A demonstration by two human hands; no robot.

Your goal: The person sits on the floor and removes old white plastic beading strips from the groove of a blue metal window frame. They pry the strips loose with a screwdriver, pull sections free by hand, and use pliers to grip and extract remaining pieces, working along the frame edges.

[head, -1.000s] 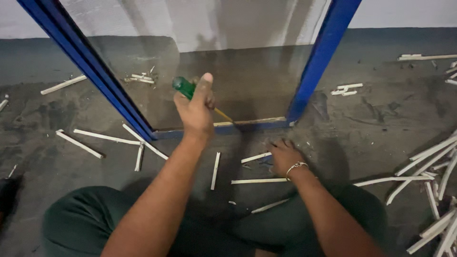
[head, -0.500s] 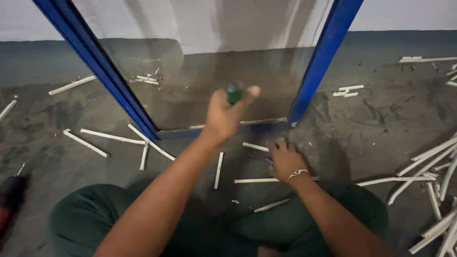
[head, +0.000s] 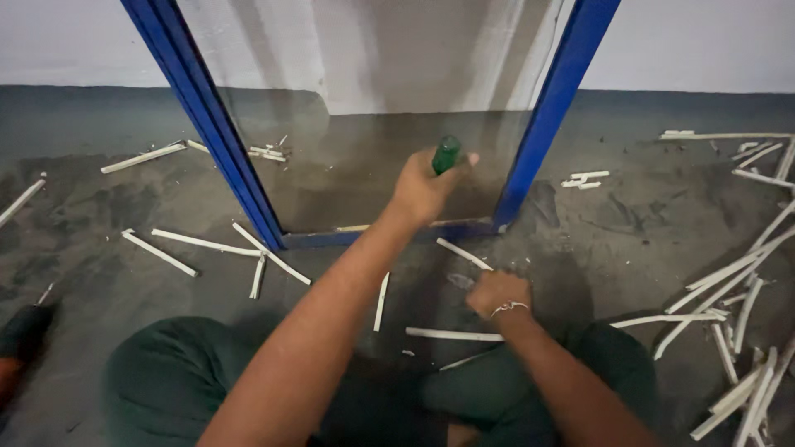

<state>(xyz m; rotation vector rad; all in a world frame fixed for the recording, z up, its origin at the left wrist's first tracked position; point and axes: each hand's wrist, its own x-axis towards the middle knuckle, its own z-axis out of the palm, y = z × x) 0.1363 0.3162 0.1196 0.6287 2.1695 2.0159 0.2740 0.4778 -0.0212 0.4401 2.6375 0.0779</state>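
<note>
I sit on a grey floor facing a blue metal frame (head: 207,116) that holds a glass pane (head: 373,124). My left hand (head: 418,192) is raised in front of the glass, just above the bottom rail (head: 331,238), and grips a green-handled screwdriver (head: 445,155); its shaft is hidden behind my fingers. My right hand (head: 495,291), with a bracelet (head: 509,308) on the wrist, rests low on the floor with its fingers curled in. It lies between a short white strip (head: 464,253) and a longer white strip (head: 454,334).
White strips lie scattered on the floor at the left (head: 157,252) and in a heap at the right (head: 729,281). A dark shoe (head: 25,331) shows at the left edge. My legs in dark green trousers (head: 166,381) fill the foreground.
My left hand has moved right and upward with the screwdriver, away from the frame's bottom-left corner. My right hand's fingers have curled in from a spread position on the floor.
</note>
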